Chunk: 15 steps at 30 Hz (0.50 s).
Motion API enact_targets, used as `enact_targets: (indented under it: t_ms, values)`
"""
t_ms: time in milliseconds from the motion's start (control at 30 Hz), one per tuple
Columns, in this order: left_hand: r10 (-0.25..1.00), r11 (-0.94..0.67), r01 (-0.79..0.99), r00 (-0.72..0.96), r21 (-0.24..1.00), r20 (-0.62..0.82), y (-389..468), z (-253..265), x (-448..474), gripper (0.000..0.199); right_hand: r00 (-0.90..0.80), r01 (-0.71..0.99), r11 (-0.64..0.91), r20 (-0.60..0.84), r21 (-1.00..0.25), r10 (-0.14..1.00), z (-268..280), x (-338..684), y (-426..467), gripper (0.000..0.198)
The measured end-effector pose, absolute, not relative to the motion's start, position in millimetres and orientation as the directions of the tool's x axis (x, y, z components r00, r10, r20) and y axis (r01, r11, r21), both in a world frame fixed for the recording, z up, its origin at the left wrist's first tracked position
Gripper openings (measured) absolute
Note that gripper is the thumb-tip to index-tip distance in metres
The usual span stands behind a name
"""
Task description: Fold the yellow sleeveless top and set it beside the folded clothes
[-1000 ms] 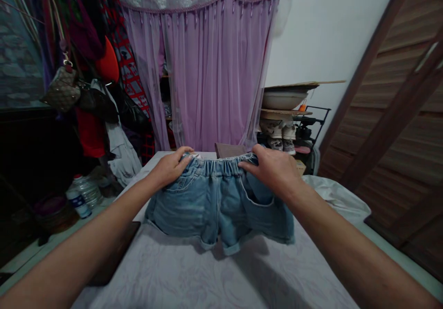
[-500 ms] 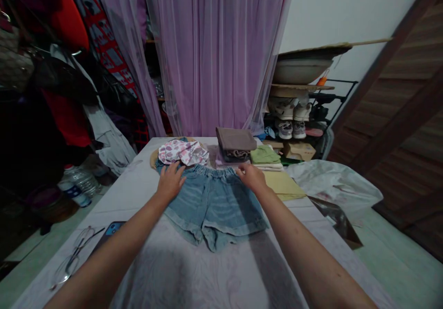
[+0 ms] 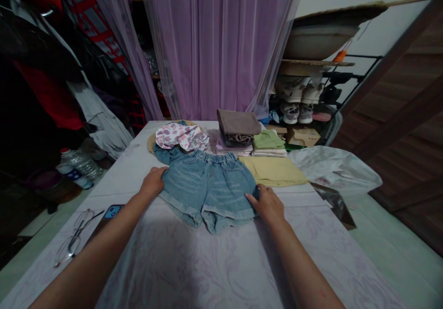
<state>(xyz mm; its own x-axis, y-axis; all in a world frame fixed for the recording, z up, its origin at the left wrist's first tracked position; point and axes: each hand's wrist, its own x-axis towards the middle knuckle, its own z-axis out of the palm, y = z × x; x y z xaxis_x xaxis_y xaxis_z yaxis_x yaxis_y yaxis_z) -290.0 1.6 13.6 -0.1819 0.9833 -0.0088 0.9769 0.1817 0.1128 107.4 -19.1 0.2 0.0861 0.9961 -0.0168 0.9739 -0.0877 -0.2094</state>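
A pair of blue denim shorts (image 3: 207, 184) lies spread flat on the cloth-covered table, its elastic waistband pointing away from me and its cuffed legs toward me. At the left side edge, my left hand (image 3: 152, 183) is closed on the denim, fingertips partly hidden. On the opposite side, my right hand (image 3: 269, 203) pinches the edge near the right leg, thumb on top of the fabric. Just behind the waistband is a crumpled white cloth with pinkish prints (image 3: 182, 136), on top of more denim (image 3: 168, 154).
Folded clothes with a brown piece (image 3: 238, 122) on top stand at the back, beside a green folded cloth (image 3: 268, 139). A yellow folded cloth (image 3: 277, 171) lies right of the shorts. Glasses (image 3: 74, 239) and a phone (image 3: 112, 211) rest near my left forearm. A plastic bag (image 3: 335, 168) adjoins the right edge.
Both hands have come down from the waistband area to the sides of the shorts, the left outward and the right toward me. The view has shifted; the shorts still lie flat.
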Motion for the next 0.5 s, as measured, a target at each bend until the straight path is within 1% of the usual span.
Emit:
enact_targets:
  t_ms: [67, 133, 200, 267, 333, 367, 400, 433, 500]
  values:
    - [0.991, 0.116, 0.991, -0.120, 0.063, 0.065, 4.2, 18.0, -293.0, 0.062, 0.058, 0.972, -0.062, -0.027, -0.225, 0.998, -1.8, 114.1, -14.3, 0.048]
    - [0.991, 0.063, 0.998, -0.061, -0.015, 0.121, 5.3, 20.2, -297.1, 0.061, 0.059, 0.966, -0.061, -0.015, -0.252, 0.998, -3.2, 127.3, -6.5, 0.045]
    - [0.987, 0.020, 0.998, -0.009, -0.065, 0.161, 3.2, 19.5, -298.0, 0.056, 0.073, 0.959, -0.060, 0.036, -0.278, 0.997, -6.2, 141.7, -0.2, 0.042]
    - [0.969, 0.004, 0.998, 0.011, -0.060, 0.246, -4.1, 15.8, -291.3, 0.048, 0.044, 0.958, -0.007, 0.124, -0.288, 0.991, -12.8, 150.4, 0.5, 0.038]
    - [0.933, 0.006, 1.000, -0.005, -0.002, 0.360, -17.1, 10.0, -275.5, 0.040, -0.019, 0.952, 0.100, 0.270, -0.288, 0.963, -23.1, 149.3, -5.4, 0.032]
    - [0.917, -0.012, 0.999, -0.006, 0.043, 0.399, -25.4, 6.6, -264.6, 0.037, -0.045, 0.945, 0.155, 0.356, -0.286, 0.933, -29.0, 145.1, -10.2, 0.030]
    - [0.912, -0.063, 0.994, 0.020, 0.093, 0.410, -34.4, 3.0, -252.4, 0.036, -0.067, 0.936, 0.209, 0.440, -0.283, 0.896, -34.9, 139.1, -15.7, 0.029]
    - [0.917, -0.147, 0.978, 0.079, 0.147, 0.392, -43.7, -0.6, -239.6, 0.035, -0.093, 0.923, 0.266, 0.510, -0.277, 0.855, -40.4, 132.0, -21.2, 0.029]
    - [0.921, -0.336, 0.906, 0.259, 0.257, 0.290, -60.9, -7.9, -214.5, 0.037, -0.159, 0.896, 0.367, 0.592, -0.250, 0.790, -49.0, 117.2, -30.9, 0.029]
